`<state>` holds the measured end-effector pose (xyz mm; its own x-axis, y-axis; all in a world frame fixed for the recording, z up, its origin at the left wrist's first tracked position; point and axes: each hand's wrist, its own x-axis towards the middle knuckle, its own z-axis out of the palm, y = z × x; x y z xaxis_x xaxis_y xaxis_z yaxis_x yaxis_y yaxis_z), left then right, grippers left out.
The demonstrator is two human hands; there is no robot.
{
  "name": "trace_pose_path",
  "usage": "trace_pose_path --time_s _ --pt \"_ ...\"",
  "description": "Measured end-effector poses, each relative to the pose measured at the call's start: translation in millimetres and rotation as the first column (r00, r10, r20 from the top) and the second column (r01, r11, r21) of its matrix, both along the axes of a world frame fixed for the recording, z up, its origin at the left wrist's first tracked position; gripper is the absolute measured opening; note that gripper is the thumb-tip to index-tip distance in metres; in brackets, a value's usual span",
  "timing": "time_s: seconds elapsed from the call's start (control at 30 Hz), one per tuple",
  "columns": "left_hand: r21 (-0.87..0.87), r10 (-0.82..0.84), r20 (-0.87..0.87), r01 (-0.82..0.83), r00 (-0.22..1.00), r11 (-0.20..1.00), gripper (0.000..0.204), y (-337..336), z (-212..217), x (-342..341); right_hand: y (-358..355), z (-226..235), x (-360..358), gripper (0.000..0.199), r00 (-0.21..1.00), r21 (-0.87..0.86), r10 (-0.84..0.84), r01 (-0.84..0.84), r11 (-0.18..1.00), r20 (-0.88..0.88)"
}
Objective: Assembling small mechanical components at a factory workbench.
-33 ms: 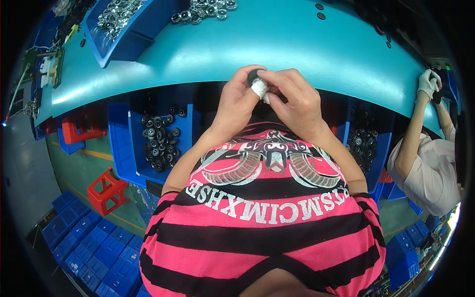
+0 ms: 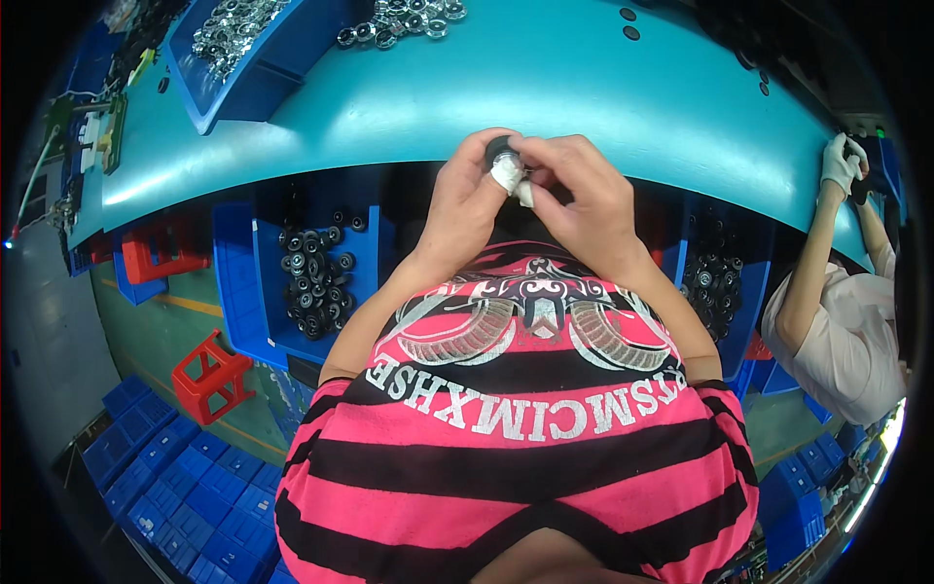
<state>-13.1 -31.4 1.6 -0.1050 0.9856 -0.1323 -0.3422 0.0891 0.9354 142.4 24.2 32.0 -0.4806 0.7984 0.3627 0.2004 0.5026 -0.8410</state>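
Observation:
Close together at the table's near edge, both my hands work on a small round black part (image 2: 499, 148) with a shiny rim. My left hand (image 2: 465, 200) grips it between fingers and thumb, and white wrapping covers that thumb. The fingertips of my right hand (image 2: 587, 200) press against the part's right side. Its thumb, with a white covering at the tip, is bent below. The fingers hide much of the part, so its exact kind cannot be made out.
On the teal table (image 2: 409, 117) stands a blue bin (image 2: 238, 102) of shiny metal-rimmed parts, with more such parts (image 2: 404, 21) beside it. Black round parts (image 2: 316, 277) fill blue bins below the table. A gloved co-worker (image 2: 827, 311) sits at the right; a red stool (image 2: 209, 375) stands left.
My right fingers and thumb have shifted slightly on the black part, and a bit more of its dark top shows. Both hands stay in the same place.

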Motion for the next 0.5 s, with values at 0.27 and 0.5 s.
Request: trace_pose_path --time_s 0.27,0.5 --pt "0.002 0.038 0.201 -0.039 0.979 0.999 0.031 0 14 -1 10 -14 17 0.034 0.969 -0.551 0.064 -0.188 0.813 -0.237" --pt "0.046 0.062 0.154 -0.07 0.986 0.996 0.028 0 11 3 1 -1 8 0.032 0.99 -0.229 0.1 -0.121 0.966 -0.099"
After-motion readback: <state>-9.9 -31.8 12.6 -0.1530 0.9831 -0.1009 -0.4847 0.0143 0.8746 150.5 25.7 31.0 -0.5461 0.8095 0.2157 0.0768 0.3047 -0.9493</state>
